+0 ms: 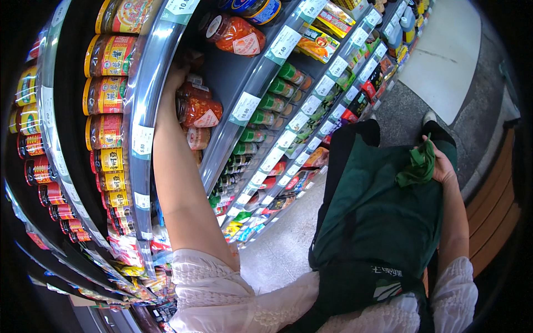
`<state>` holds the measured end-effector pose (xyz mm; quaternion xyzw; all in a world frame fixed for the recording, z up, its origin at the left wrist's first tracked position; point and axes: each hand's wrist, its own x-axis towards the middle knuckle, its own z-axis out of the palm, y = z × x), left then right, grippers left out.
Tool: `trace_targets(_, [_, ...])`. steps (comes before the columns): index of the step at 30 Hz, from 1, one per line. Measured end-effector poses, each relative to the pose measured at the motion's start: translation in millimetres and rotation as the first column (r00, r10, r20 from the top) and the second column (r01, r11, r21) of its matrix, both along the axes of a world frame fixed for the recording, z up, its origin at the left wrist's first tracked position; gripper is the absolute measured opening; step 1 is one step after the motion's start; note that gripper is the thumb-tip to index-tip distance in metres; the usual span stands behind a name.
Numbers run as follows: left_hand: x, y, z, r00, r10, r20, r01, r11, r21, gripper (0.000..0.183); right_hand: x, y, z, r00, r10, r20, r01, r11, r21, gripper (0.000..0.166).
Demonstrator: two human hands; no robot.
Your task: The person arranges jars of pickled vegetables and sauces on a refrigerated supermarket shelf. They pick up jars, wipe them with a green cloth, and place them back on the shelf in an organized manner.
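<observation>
My left hand point(178, 75) reaches deep into a dark shelf, close to a shadowed jar; its fingers are mostly hidden, so its grip cannot be told. Beside the wrist stand glass jars of chopped red chili point(201, 111) with pinkish labels. Another chili jar point(239, 35) is farther along the same shelf, near a blue-labelled jar point(262, 10). My right hand point(442, 164) holds a crumpled green cloth point(417, 163) at the right side of the dark green apron point(383, 204).
Price-tagged shelf edges point(143, 137) run close on both sides of the left forearm. Yellow-lidded sauce jars point(106, 95) line the shelf to the left. Green-capped bottles point(272, 103) and packets point(318, 43) fill lower shelves. Brown slats point(491, 204) lie at the right.
</observation>
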<state>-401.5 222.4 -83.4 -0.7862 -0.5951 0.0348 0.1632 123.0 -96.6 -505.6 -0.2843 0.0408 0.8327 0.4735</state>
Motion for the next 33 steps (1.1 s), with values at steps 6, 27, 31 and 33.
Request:
trace_targets(6, [-19,22,-8,0.998,0.056,-0.014,-0.056,0.998,-0.033,0.061,1,0,-4,1.0,-0.004,-0.008,0.004,1.0,-0.001,0.05])
trace_targets(27, [2,83,-35,0.822,0.047,0.567,-0.123,0.988,0.097,0.059,4,8,2,0.999,-0.003,-0.039,0.002,0.999,-0.034,0.058])
trace_targets(31, [5,91,-37,0.787,0.032,0.616,-0.116,0.988,0.097,0.059,5,9,7,1.0,0.007,-0.02,-0.007,1.0,-0.006,0.06])
trace_targets(33, [4,94,-36,0.766,0.025,0.642,-0.113,0.989,0.097,0.059,5,9,6,1.0,0.007,-0.021,-0.007,1.0,-0.01,0.06])
